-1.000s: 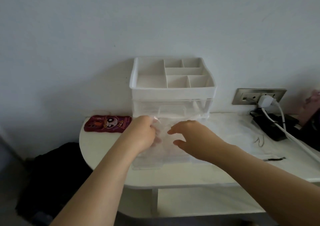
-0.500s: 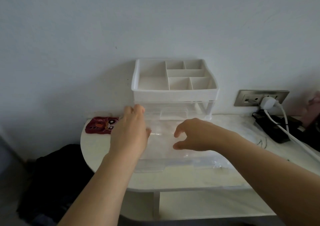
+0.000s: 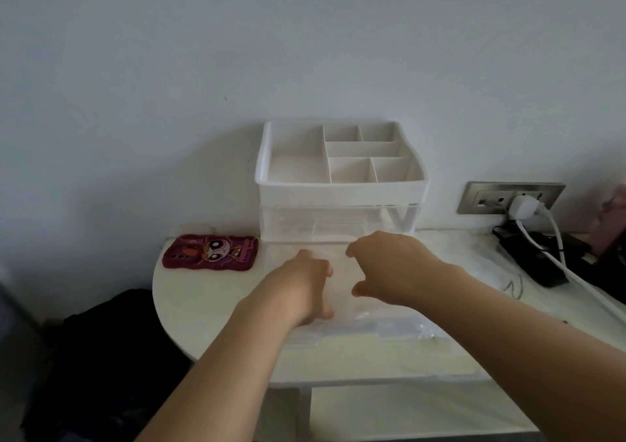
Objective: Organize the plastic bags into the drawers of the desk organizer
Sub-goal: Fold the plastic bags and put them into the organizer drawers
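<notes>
At the back of the white table (image 3: 203,306), the desk organizer (image 3: 338,194) stands against the wall (image 3: 305,51), so movement has room only toward the person and to the sides. The table's left end curves round, and a strip of white top shows between that rim and the drawer (image 3: 342,332). The drawer is pulled out of the organizer's base toward the person, its front lip near the table's front edge. A phone (image 3: 210,251) in a red cartoon case lies just left of the organizer. To the right, a wall socket (image 3: 491,197) holds a white plug (image 3: 523,207). Its cable (image 3: 559,248) runs across a black box (image 3: 528,258) toward the right edge. A dark bag (image 3: 101,357) sits on the floor below the left rim.

The plastic bags (image 3: 399,324) are clear and crinkled, lying flat in the pulled-out drawer. One glossy edge spills past its right front corner. The drawer is itself transparent, so film and wall are hard to separate.

Both hands hang over the drawer, close together but apart. The left hand (image 3: 301,289) is palm down with bent fingers on the film; whether it pinches anything cannot be told. The right hand (image 3: 393,268) is arched, thumb and fingers curved with a wide gap between them, gripping nothing that shows.
</notes>
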`<state>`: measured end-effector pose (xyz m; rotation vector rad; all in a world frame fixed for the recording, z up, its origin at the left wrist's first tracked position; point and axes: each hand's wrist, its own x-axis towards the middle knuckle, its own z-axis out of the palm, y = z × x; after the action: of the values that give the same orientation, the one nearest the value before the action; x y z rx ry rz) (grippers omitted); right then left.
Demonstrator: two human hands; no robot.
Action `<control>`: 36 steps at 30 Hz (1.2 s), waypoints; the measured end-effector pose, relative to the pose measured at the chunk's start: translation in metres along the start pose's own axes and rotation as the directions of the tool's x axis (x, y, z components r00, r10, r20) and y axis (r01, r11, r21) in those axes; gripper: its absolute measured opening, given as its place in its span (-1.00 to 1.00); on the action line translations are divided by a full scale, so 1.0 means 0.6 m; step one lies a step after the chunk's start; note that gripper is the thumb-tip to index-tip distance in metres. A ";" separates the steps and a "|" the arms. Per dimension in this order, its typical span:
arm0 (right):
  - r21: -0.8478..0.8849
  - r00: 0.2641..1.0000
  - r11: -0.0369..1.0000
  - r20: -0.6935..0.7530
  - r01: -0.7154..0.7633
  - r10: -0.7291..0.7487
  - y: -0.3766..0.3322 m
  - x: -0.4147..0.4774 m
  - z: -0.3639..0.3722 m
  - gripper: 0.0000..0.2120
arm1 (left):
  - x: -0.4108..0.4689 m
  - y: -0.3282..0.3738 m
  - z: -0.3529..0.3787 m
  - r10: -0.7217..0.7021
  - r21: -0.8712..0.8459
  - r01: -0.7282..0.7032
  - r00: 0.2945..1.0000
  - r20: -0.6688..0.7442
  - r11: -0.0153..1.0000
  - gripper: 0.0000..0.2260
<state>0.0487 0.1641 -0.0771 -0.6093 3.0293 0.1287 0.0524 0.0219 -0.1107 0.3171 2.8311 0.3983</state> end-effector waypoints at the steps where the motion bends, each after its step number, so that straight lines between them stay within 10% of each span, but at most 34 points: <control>1: 0.031 0.999 0.999 -0.030 0.033 -0.033 -0.001 0.001 -0.003 -0.62 | 0.003 0.002 -0.002 0.001 0.023 -0.002 1.000 0.028 1.000 -0.40; 17: 0.148 0.941 0.985 0.314 0.084 -0.127 0.030 0.032 0.045 -0.41 | 0.030 -0.004 0.005 0.015 -0.069 -0.006 0.992 0.123 0.998 -0.48; 23: 0.232 0.986 0.961 0.037 0.148 -0.161 0.055 -0.016 0.026 -0.50 | 0.013 -0.003 0.008 0.041 -0.086 -0.043 0.999 -0.021 0.995 -0.60; 28: 0.433 0.917 0.893 -0.394 0.124 0.064 0.117 -0.090 0.020 -0.97 | -0.026 0.006 0.011 0.112 -0.136 -0.162 0.942 -0.316 0.977 -0.76; 36: 0.117 0.933 0.940 0.206 -0.322 0.294 0.226 -0.132 0.133 -0.73 | -0.038 0.034 0.028 0.135 -0.171 -0.254 0.849 -0.511 0.952 -0.84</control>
<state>0.0712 0.3263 -0.1417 -0.0979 2.8923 -0.0287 0.0820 0.0394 -0.1149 0.5244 3.2035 0.9779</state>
